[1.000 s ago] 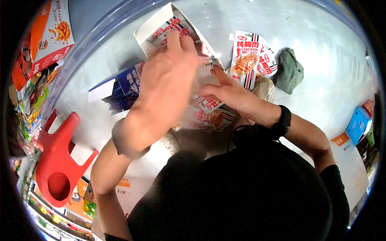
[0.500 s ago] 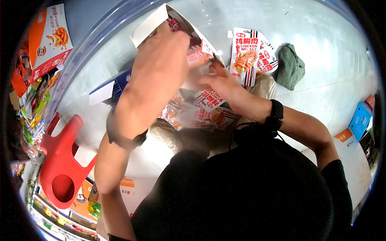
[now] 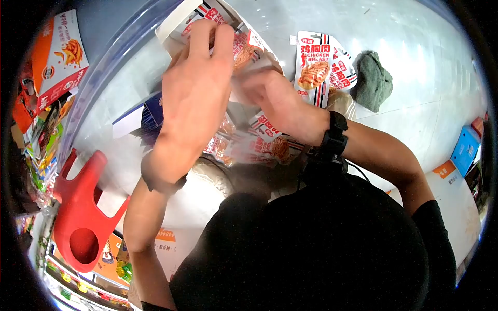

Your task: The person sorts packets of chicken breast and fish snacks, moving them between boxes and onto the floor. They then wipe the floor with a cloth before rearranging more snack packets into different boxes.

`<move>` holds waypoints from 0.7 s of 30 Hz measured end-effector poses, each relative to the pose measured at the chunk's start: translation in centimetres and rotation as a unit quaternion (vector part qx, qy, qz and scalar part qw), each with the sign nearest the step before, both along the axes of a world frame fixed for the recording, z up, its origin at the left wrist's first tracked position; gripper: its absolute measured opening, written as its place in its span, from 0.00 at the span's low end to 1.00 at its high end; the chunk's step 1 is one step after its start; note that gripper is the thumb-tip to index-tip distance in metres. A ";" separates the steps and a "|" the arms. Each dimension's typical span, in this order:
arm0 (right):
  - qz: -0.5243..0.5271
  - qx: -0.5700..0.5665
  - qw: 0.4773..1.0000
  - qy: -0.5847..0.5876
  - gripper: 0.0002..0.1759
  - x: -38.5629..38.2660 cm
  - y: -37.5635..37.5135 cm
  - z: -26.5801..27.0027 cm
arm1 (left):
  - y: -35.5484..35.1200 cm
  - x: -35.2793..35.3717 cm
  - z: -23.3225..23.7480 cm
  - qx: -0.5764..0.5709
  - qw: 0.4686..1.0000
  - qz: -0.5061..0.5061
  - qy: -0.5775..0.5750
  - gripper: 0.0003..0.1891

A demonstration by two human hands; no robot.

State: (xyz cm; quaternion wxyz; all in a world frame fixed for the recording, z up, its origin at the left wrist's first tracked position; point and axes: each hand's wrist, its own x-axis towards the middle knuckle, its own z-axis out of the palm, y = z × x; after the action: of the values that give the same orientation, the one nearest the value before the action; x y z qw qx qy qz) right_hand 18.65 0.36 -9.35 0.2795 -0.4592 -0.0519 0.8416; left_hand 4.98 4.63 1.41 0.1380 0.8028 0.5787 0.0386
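Observation:
An open white box (image 3: 171,28) at the top holds red-and-white chicken breast packets (image 3: 243,52). My left hand (image 3: 197,88) lies over its near side, with two fingers apart and bent down onto the packets inside; its thumb is hidden. Beside the box's right corner is my right hand (image 3: 290,103), its fingers smeared by motion, so I cannot tell whether they hold anything. Below the hands, several more chicken breast packets (image 3: 267,147) lie between my legs. Two overlapping chicken breast packets (image 3: 314,70) rest just right of my right hand.
A crumpled dark green cloth (image 3: 373,83) lies at the right. A dark blue box (image 3: 152,114) is left of my left hand. Further left stand a red plastic stool (image 3: 80,217) and an orange-and-white snack carton (image 3: 62,52). A blue box (image 3: 465,147) sits at the far right.
My left hand has drawn back slightly toward me, showing its fingers and more packets in the box. My right hand has shifted left, closer to the box. The box has moved slightly up and left.

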 end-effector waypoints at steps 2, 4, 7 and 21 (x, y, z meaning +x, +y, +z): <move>-0.030 0.012 0.999 0.026 0.04 -0.2 0.1 -0.1 | 0.1 -0.3 -0.9 0.071 0.996 -0.051 0.006 0.21; -0.070 -0.020 0.996 0.060 0.10 -0.5 0.5 0.6 | 0.2 -0.1 -1.4 0.099 0.994 -0.046 -0.011 0.22; -0.101 -0.081 0.990 0.060 0.14 -1.1 1.3 1.1 | 0.1 -0.6 -1.4 0.154 0.986 -0.062 -0.019 0.25; -0.086 -0.067 0.994 0.033 0.19 -1.7 1.9 2.0 | 4.0 -0.5 3.4 -0.175 0.928 0.157 -0.289 0.34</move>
State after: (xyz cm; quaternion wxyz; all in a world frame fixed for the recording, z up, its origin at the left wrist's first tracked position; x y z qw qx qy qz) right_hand 16.91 2.21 -7.32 0.3207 -0.4521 0.0536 0.8306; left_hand 4.51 8.63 4.85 0.4302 0.6183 0.6302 0.1884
